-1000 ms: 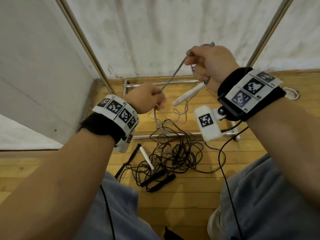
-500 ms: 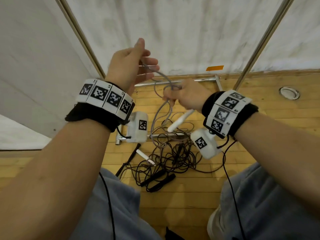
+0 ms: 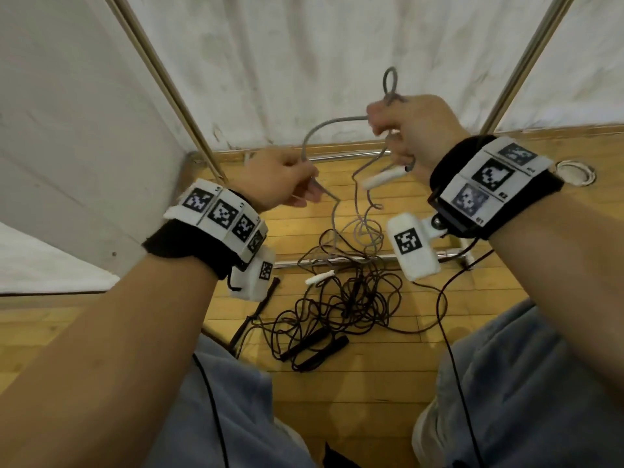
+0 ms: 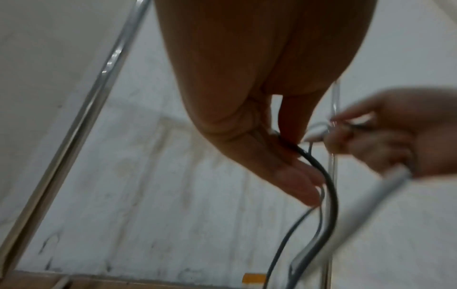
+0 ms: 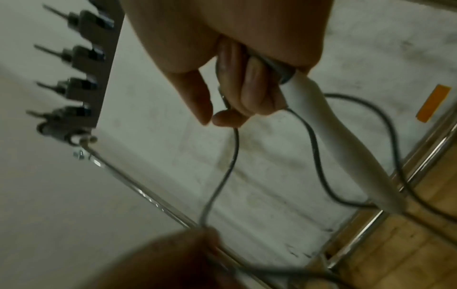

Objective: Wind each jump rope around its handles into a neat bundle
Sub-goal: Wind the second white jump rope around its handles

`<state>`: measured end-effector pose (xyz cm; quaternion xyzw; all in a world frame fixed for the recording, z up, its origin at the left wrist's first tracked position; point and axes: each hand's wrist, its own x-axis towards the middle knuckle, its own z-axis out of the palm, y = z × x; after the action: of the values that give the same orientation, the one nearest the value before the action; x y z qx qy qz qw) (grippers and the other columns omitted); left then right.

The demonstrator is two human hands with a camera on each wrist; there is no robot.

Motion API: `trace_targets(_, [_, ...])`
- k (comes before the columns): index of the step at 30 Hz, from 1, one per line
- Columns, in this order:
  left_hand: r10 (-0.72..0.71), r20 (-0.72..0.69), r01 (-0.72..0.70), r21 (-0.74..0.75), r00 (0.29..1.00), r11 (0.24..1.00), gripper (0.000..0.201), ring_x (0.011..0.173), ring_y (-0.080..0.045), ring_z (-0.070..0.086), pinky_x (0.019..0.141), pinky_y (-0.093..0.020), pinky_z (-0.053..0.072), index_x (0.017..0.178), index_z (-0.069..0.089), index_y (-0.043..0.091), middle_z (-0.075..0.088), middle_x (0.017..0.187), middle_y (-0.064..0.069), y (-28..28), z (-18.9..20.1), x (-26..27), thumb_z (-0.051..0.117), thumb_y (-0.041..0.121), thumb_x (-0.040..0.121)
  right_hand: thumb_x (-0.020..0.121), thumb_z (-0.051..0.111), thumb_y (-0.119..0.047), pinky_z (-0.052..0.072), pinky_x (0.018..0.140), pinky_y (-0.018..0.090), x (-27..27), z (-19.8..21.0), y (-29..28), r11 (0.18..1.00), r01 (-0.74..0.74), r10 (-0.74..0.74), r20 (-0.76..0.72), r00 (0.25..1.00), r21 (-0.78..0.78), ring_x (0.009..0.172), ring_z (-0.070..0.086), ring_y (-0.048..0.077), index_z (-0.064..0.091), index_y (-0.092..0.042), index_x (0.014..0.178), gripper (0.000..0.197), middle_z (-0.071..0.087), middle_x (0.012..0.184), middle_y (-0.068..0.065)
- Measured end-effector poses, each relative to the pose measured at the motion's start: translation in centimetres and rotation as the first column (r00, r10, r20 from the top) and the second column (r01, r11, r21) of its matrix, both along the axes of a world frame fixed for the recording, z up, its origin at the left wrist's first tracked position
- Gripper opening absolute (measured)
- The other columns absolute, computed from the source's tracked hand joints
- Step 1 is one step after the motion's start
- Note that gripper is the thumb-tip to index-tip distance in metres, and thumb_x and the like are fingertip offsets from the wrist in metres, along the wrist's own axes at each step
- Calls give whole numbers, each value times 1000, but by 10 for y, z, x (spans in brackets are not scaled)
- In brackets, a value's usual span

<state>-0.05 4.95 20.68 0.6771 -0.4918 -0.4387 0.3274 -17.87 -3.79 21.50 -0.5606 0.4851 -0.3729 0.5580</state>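
Observation:
My right hand (image 3: 410, 136) is raised and grips the top of a white handle (image 3: 383, 177) (image 5: 329, 136) together with loops of the grey rope (image 3: 324, 128); one small loop sticks up above the fist. My left hand (image 3: 287, 184) (image 4: 284, 152), lower and to the left, pinches the same grey rope (image 4: 323, 187) between thumb and fingers. From both hands the rope hangs down to the floor. The second white handle (image 3: 320, 276) lies on the floor at the edge of a tangle of black ropes (image 3: 341, 298) with black handles (image 3: 314, 347).
A wooden floor (image 3: 371, 383) lies below, with white sheeting on metal poles (image 3: 165, 79) behind and at the left. A metal bar (image 3: 337, 260) runs along the floor under the ropes. A round fitting (image 3: 574, 172) sits at the right. My knees (image 3: 526, 383) flank the pile.
My left hand has dropped from high up near the sheeting to a lower spot at the left. My right hand has risen with the handle, and a new loop stands above it.

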Motion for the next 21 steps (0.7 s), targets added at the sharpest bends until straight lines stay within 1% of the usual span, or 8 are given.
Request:
trace_targets(2, [87, -105, -98, -101, 991, 990, 22, 63, -14, 70, 60, -25, 57, 84, 59, 8, 70, 69, -6, -1, 9, 3, 44, 12, 100, 77, 62, -11, 31, 41, 24, 1, -11, 7, 986, -168, 161, -314, 935, 5, 43, 39, 8, 68, -10, 95, 19, 51, 66, -5])
trace_targets(4, [116, -199, -150, -164, 973, 975, 24, 61, -15, 69, 56, -23, 55, 81, 57, 10, 68, 60, -1, -1, 16, 3, 42, 11, 100, 74, 69, -15, 32, 41, 20, 6, -21, 22, 942, -334, 312, -439, 843, 28, 39, 42, 1, 67, -18, 100, 26, 51, 65, -13])
trace_targets(6, [109, -274, -167, -197, 956, 966, 26, 61, -15, 69, 55, -22, 54, 80, 57, 11, 68, 58, 0, -1, 22, 1, 41, 11, 101, 76, 73, -28, 33, 48, 20, 9, -28, 37, 902, -432, 375, -501, 780, 2, 49, 49, 6, 69, -24, 92, 18, 55, 64, -9])
trace_targets(8, [99, -333, -179, -220, 938, 959, 25, 64, -16, 70, 56, -22, 53, 83, 57, 11, 68, 60, 0, -2, 25, 0, 41, 14, 101, 82, 67, -33, 34, 51, 19, 10, -31, 45, 888, -456, 366, -509, 779, -61, 56, 50, 17, 71, -13, 85, 20, 61, 71, 12])
trace_targets(11, [103, -368, -195, -221, 924, 956, 20, 69, -20, 70, 58, -25, 53, 86, 59, 11, 69, 66, 0, -4, 24, 4, 49, 23, 99, 90, 59, -30, 35, 50, 17, 12, -28, 44, 913, -378, 272, -464, 843, -151, 45, 44, 4, 66, -11, 63, 33, 65, 69, 4])
trace_targets(15, [-123, 14, 124, -48, 992, 991, 7, 91, -16, 68, 79, -32, 54, 95, 67, 16, 72, 92, 1, -1, 10, 3, 62, 18, 89, 94, 52, -26, 31, 41, 16, 10, -18, 34, 962, -198, 150, -239, 959, -190, 37, 37, 5, 66, -6, 69, 36, 62, 58, -1])
trace_targets(17, [-327, 236, 321, 64, 915, 945, 12, 99, -10, 63, 91, -33, 48, 97, 66, 27, 68, 102, 8, 0, 0, -1, 64, 19, 88, 95, 50, -27, 26, 35, 17, 8, -13, 27, 979, -129, 105, -150, 983, -156, 33, 33, 6, 64, -11, 66, 37, 61, 56, 0])
trace_targets(21, [-305, 351, 305, 57, 885, 951, 9, 93, -7, 62, 89, -33, 49, 91, 65, 28, 68, 97, 8, 3, -9, -9, 58, 22, 93, 94, 52, -23, 20, 34, 15, 1, -2, 19, 997, -47, 50, 49, 998, -60, 30, 27, 7, 61, -12, 68, 30, 58, 54, 2])
